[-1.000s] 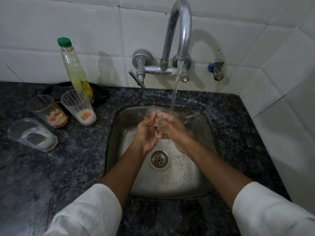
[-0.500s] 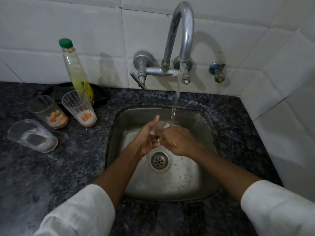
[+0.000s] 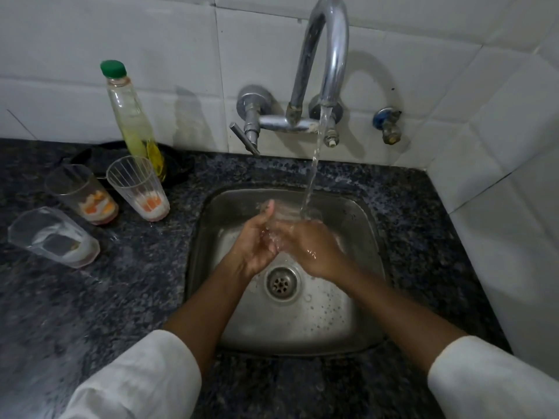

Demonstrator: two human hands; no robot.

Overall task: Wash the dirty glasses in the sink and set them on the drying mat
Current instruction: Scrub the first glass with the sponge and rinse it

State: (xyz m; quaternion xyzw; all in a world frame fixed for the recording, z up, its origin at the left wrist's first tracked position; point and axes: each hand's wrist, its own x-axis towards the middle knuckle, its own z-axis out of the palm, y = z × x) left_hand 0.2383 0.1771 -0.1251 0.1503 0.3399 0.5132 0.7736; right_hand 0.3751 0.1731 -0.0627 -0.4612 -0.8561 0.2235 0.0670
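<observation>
Both hands wrapped round one clear glass (image 3: 279, 214) over the sink (image 3: 357, 328), left hand (image 3: 257, 246) gripping with thumb up, right hand (image 3: 311, 249) curled on the other side, right under the stream from the tap (image 3: 325, 55). Probably best to keep turning it so water gets inside too. Farther off on the counter (image 3: 90, 313): three dirty glasses (image 3: 137, 189), one tipped over, plus one soap bottle (image 3: 130, 116); drying mat hard to make out.

Four glasses (image 3: 281, 217), one bottle (image 3: 133, 122), one tap (image 3: 325, 65), two hands (image 3: 284, 237).
</observation>
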